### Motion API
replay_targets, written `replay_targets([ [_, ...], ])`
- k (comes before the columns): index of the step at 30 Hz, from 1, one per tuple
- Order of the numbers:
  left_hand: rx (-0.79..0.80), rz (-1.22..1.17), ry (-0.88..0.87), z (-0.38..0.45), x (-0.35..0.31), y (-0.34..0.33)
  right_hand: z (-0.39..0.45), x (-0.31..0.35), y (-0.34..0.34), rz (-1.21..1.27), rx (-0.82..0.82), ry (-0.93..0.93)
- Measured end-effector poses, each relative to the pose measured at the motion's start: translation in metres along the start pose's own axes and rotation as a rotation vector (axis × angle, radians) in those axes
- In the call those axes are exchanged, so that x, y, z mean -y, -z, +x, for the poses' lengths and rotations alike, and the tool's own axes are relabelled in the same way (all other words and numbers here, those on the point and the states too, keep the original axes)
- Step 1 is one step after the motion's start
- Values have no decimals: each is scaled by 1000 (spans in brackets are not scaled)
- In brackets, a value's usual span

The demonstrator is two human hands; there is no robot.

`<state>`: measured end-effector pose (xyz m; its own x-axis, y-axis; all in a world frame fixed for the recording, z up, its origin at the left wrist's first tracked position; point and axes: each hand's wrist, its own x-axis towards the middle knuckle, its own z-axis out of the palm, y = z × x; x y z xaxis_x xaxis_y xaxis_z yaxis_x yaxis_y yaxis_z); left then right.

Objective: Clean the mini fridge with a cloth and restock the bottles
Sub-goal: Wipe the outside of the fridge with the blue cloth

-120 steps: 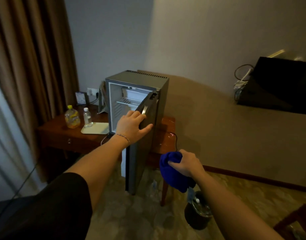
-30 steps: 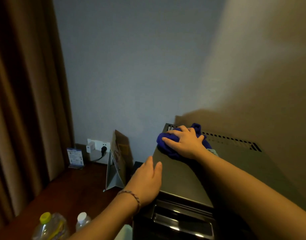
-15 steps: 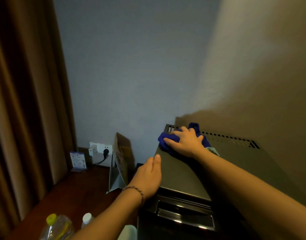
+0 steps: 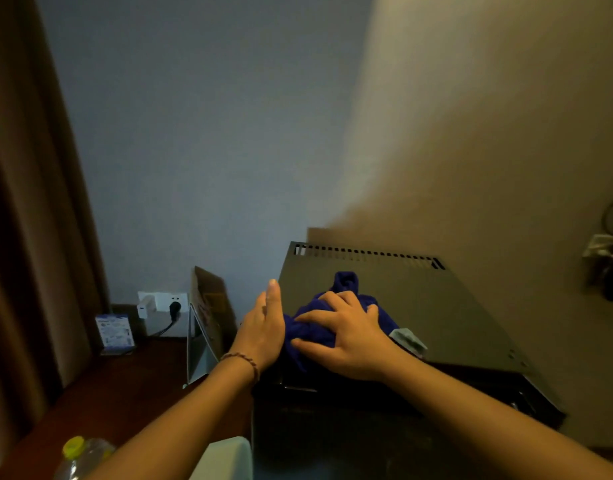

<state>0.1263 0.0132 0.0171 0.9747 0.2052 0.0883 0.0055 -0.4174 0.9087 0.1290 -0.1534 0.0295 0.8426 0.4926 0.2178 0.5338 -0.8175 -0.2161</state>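
Observation:
The dark grey mini fridge (image 4: 436, 306) stands in front of me, seen from above, with a row of vent slots along its back edge. A bunched blue cloth (image 4: 315, 327) lies on the front left of its top. My right hand (image 4: 346, 337) presses down on the cloth with fingers spread over it. My left hand (image 4: 263, 327) rests flat and empty against the fridge's left top edge, touching the cloth's side. One bottle with a yellow cap (image 4: 78, 455) shows at the bottom left, partly cut off by the frame.
A wooden side table (image 4: 118, 393) holds a folded standing card (image 4: 204, 327), a small blue sign (image 4: 114, 332) and a pale tray corner (image 4: 225, 459). A wall socket with plugs (image 4: 163, 303) sits behind. Brown curtains (image 4: 31, 202) hang at the left.
My right hand has dragged the cloth from the fridge top's back left corner toward the front. My left hand has shifted up beside the cloth. The view has tilted slightly.

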Motion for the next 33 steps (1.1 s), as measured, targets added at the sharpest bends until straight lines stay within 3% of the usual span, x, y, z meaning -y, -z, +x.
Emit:
replay_targets([
  [9,128,-18,18,21,-8,3,20,-1,-1,-13,-21,-47],
  [19,118,34,45,85,-8,-21,120,-48,-8,17,-9,-110],
  [22,115,223,47,93,0,-27,157,-72,-13,8,-16,-122],
  [26,230,731,46,90,2,-34,199,-101,-15,7,-11,-154],
  [33,243,774,72,84,-4,-31,235,-140,-17,3,-15,-192],
])
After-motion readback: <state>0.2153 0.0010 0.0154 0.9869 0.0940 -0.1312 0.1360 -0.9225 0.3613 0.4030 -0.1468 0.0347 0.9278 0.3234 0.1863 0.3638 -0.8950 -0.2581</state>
